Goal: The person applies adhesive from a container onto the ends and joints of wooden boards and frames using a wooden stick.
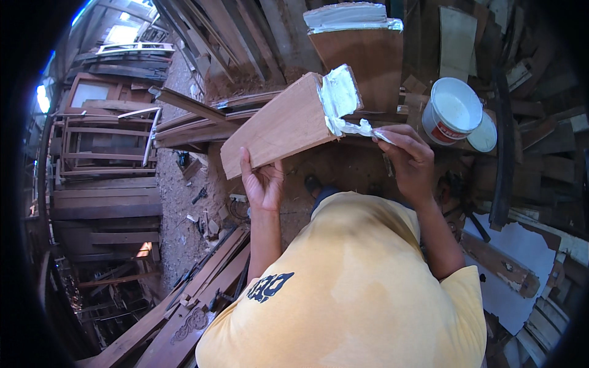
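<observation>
My left hand grips the lower edge of a reddish-brown wooden board, its thumb on the face. The board is held up at a tilt, its far right end stepped and coated with thick white paste. In my right hand, thumb and fingers pinch a thin applicator smeared with white paste. Its tip touches the lower corner of the coated end; how long the tool is cannot be made out under the fingers. Beyond, a second wooden board has white paste along its far end.
A white bucket of white paste stands to the right, with a round lid beside it. Planks and a carved panel lie at the lower left. Wooden frames are stacked at the left; a white sheet lies at the right.
</observation>
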Available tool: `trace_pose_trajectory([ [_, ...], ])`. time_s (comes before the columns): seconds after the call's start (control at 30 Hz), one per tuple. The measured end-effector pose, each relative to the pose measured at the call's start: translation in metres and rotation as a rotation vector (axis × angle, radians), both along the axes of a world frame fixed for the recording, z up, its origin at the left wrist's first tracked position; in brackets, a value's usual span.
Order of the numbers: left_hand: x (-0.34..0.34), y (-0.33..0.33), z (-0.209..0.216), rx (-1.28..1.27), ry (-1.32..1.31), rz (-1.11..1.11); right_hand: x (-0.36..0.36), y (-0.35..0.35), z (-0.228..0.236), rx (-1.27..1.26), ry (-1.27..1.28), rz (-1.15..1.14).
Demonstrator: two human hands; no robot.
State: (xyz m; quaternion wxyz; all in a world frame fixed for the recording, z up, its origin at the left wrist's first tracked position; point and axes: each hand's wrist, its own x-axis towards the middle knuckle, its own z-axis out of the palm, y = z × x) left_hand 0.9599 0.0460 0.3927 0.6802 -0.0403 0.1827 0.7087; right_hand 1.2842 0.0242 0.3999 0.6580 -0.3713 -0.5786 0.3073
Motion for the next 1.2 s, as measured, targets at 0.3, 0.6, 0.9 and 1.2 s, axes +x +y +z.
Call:
trace_pose_trajectory([
  [0.3, -0.003, -0.004, -0.005, 0.111, -0.087, -0.079, 0.026, -0.008, 0.004, 0.091, -0.05, 0.141],
  [0.6, -0.055, 0.068, 0.05, 0.2, 0.316, 0.298, 0.039, -0.035, 0.052, -0.257, 0.125, 0.08],
  [0.9, -0.058, 0.1, 0.096, 1.197, 0.14, -0.074, 0.001, -0.03, 0.096, -0.334, -0.195, 0.15],
  [1.2, -0.057, 0.081, 0.123, 1.19, 0.119, 0.041, -0.021, -0.023, 0.088, 0.251, -0.591, -0.027],
])
